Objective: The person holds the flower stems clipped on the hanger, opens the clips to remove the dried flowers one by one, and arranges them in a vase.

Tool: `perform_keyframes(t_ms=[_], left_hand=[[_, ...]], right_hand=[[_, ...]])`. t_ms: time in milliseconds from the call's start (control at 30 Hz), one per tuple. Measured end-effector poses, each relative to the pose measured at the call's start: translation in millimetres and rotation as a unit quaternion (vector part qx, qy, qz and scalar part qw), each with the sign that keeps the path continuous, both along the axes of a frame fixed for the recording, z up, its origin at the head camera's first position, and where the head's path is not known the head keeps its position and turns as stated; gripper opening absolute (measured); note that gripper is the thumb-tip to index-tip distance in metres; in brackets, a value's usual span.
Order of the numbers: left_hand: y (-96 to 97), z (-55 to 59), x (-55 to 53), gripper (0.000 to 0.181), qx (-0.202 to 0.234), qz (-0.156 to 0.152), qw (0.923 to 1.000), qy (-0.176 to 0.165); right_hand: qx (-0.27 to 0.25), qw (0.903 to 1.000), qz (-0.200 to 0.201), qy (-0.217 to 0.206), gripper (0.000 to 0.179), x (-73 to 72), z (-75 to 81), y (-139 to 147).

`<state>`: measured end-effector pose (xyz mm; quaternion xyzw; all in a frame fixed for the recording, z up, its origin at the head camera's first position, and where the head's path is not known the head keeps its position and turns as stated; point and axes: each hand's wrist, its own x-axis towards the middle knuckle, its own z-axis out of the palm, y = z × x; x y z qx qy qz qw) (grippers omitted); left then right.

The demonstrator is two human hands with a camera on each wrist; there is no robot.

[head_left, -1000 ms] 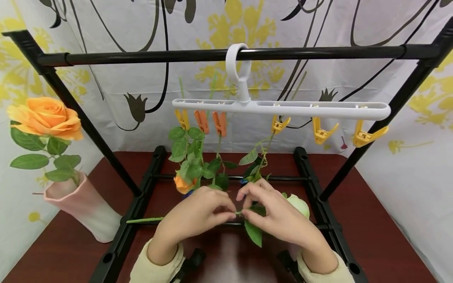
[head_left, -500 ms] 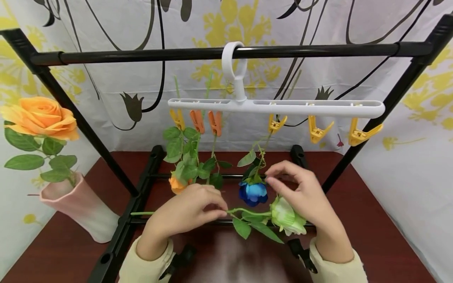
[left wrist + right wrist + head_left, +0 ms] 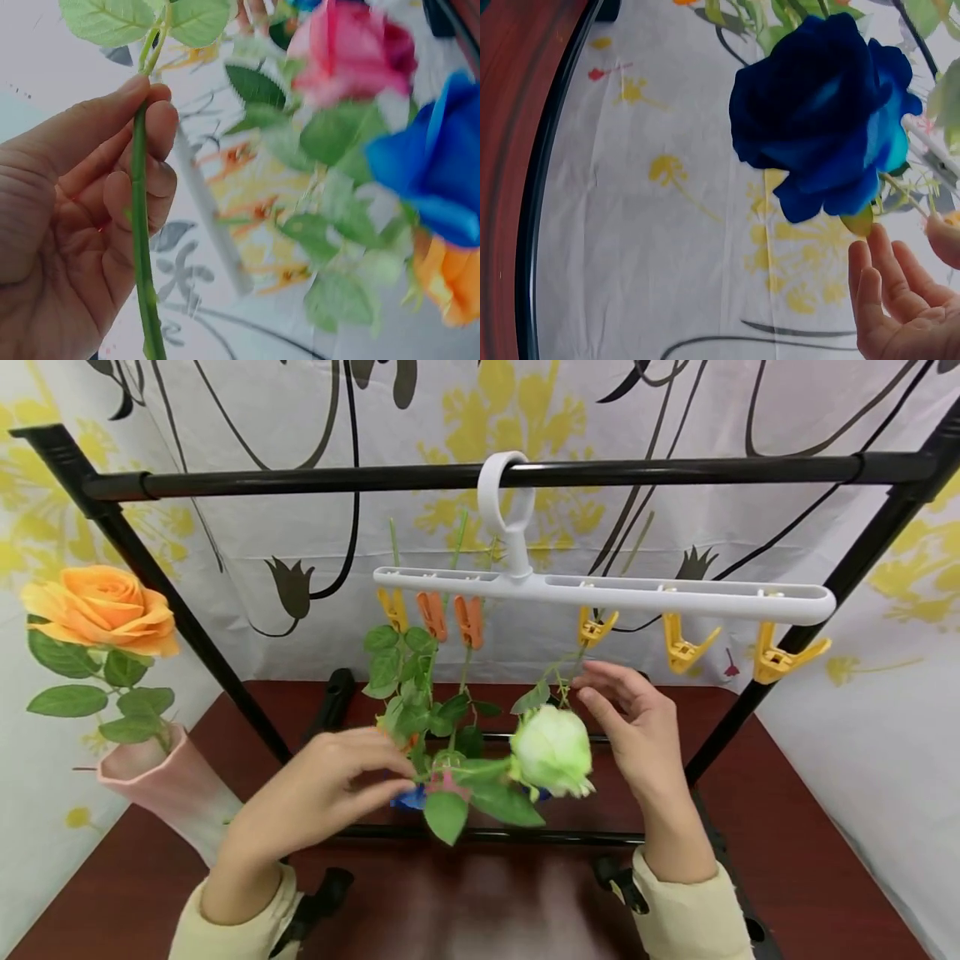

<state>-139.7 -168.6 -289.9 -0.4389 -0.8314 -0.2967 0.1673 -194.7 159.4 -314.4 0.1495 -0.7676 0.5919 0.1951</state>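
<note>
My left hand (image 3: 322, 785) pinches the green stem (image 3: 140, 210) of a white-green rose (image 3: 551, 750) between thumb and fingers. The bloom points right, in front of the hanging flowers. My right hand (image 3: 637, 735) is raised beside the stem of a blue rose (image 3: 817, 112) that hangs upside down from a yellow clothespin (image 3: 596, 628). Its fingers are extended and spread from the thumb; whether a tip touches that stem I cannot tell. In the left wrist view, a pink rose (image 3: 352, 52), another blue rose (image 3: 435, 165) and an orange rose (image 3: 450, 277) hang nearby.
A white hanger (image 3: 675, 597) with yellow and orange clothespins hangs from the black rack bar (image 3: 300, 481). Two yellow clothespins at its right hold nothing. A pink-white vase (image 3: 161, 785) with an orange rose (image 3: 101, 610) stands at left on the dark red table (image 3: 795, 827).
The right hand has let go of the white-green rose and risen to the blue rose's stem. My left hand has moved left and up, lifting the white-green rose with it.
</note>
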Motion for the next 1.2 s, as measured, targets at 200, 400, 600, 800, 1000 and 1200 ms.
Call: perform_keyframes(t_ms=[200,400,600,800,1000,1200], left_hand=[[-17.8,8.6,-1.4,0.030,0.041,0.034,0.9980,0.035],[-31.8,11.1,-0.4,0.034,0.067,0.086,0.9926,0.054],[-45.0,13.9,-6.6,0.008,0.131,0.102,0.9797,0.112],[-62.6,21.1,-4.5,0.009,0.206,0.114,0.9618,0.140],[-67.6,26.5,-6.6,0.016,0.264,0.112,0.9464,0.148],[-71.0,38.6,-5.9,0.015,0.258,0.173,0.9323,0.185]], right_hand=[[-0.048,0.9981,0.004,-0.039,0.033,-3.0,0.0,-13],[-0.073,0.9951,0.033,-0.058,0.032,-3.1,-9.3,-16],[-0.073,0.9951,0.057,-0.035,0.023,-5.1,-8.8,-16],[-0.064,0.9960,0.058,-0.023,0.018,-2.9,-6.9,-18],[-0.075,0.9955,0.057,-0.010,0.015,-3.2,-5.7,-16],[-0.073,0.9957,0.058,-0.004,0.014,-5.5,-8.8,-17]])
